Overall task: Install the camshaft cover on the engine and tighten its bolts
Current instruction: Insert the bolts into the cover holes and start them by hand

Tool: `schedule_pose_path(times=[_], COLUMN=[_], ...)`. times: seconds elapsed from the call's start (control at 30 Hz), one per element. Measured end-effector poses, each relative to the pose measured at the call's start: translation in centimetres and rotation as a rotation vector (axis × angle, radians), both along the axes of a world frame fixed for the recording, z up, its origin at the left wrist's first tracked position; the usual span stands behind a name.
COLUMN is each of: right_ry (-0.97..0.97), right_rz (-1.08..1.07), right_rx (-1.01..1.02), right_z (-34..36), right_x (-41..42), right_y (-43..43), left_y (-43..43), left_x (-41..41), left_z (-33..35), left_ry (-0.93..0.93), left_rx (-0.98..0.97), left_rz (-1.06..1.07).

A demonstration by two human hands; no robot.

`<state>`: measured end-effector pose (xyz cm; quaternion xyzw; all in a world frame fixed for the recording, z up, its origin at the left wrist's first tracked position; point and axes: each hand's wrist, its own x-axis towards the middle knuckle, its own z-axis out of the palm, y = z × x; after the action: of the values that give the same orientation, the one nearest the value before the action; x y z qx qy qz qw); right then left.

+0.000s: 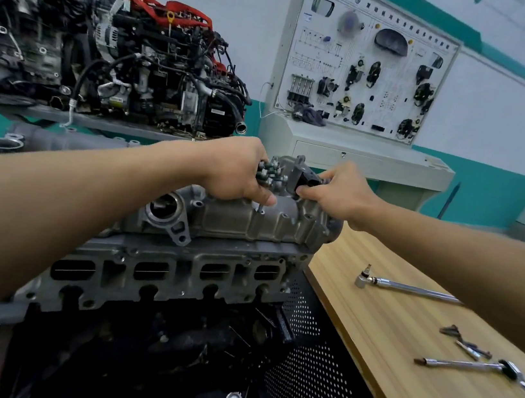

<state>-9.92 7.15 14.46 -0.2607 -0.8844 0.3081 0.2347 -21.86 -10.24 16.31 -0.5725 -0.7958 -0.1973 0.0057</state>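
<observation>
- Already the cover (234, 218) sits on the engine (176, 274): stiff cast metal, probably heavy; hold its ends.
- Left hand (234, 171) clutches loose bolts (270, 171), easily dropped; right hand (340, 189) grips the cover's fitting (306, 179).

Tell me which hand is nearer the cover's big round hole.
Left. The left hand holds bolts up and right of the hole; the right hand pinches a black part at the cover's right end.
</observation>
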Motion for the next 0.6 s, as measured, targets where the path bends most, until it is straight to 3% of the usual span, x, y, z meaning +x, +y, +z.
schedule_pose_path(times=[0.27,0.6], right_ry=[0.016,-0.024], right_rz=[-0.04,0.06], right_rx=[0.012,0.091], right_z=[-0.5,-0.2], right_x=[-0.2,0.2], right_y=[0.2,1.0], left_y=[-0.1,-0.3], left_x=[-0.6,-0.2], left_z=[-0.2,0.7], left_ry=[-0.059,-0.09], left_rx=[0.023,-0.132], left_rz=[-0.033,-0.085])
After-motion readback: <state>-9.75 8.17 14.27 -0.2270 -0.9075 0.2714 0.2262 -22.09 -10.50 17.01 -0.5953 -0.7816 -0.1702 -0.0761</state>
